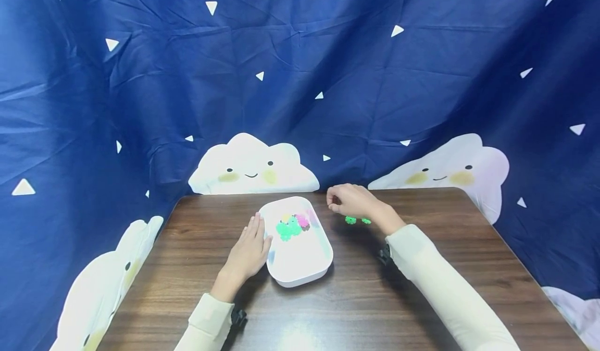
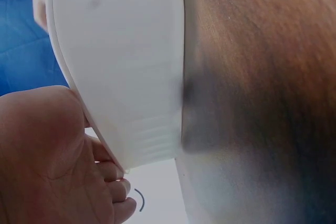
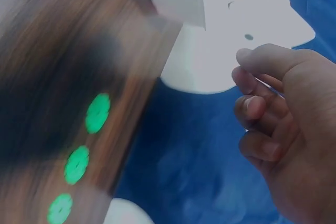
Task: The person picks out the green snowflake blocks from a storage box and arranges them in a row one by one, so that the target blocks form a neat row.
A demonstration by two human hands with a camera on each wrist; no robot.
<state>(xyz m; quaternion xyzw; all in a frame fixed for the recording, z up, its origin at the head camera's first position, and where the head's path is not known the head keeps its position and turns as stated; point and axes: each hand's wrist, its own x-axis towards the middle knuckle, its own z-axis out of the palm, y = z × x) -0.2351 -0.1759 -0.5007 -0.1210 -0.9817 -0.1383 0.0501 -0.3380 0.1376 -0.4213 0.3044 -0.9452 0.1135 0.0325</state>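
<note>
Dark wooden table (image 1: 422,288), backed by a blue cloth (image 1: 140,80) printed with white triangles and smiling clouds; the word "sweet" is stitched near its top edge.

White tray (image 1: 300,267) sits on the table slightly left of centre, long side running away from the person. A heap of small plastic pieces (image 1: 292,226) lies in its far half: mostly green, some pink, a bit of yellow.

Left hand (image 1: 248,252) lies against the tray's left wall, fingers straight and together, palm toward the rim. Left wrist view confirms it: the palm and fingertips press along the white wall of the tray (image 2: 121,66), nothing pinched.

Right hand (image 1: 349,201) hovers above the table just right of the tray's far corner, fingers curled inward. Right wrist view shows the fingers (image 3: 257,108) bent toward the palm with the thumb over them; no piece visible between them, though a very small one could be hidden.

Green discs (image 1: 357,220) lie on the table just under and beside the right hand, outside the tray. Head view shows two clearly; right wrist view, blurred, shows three in a row (image 3: 77,163) near the table's far edge.

Both forearms wear pale cream sleeves (image 1: 445,283).
</note>
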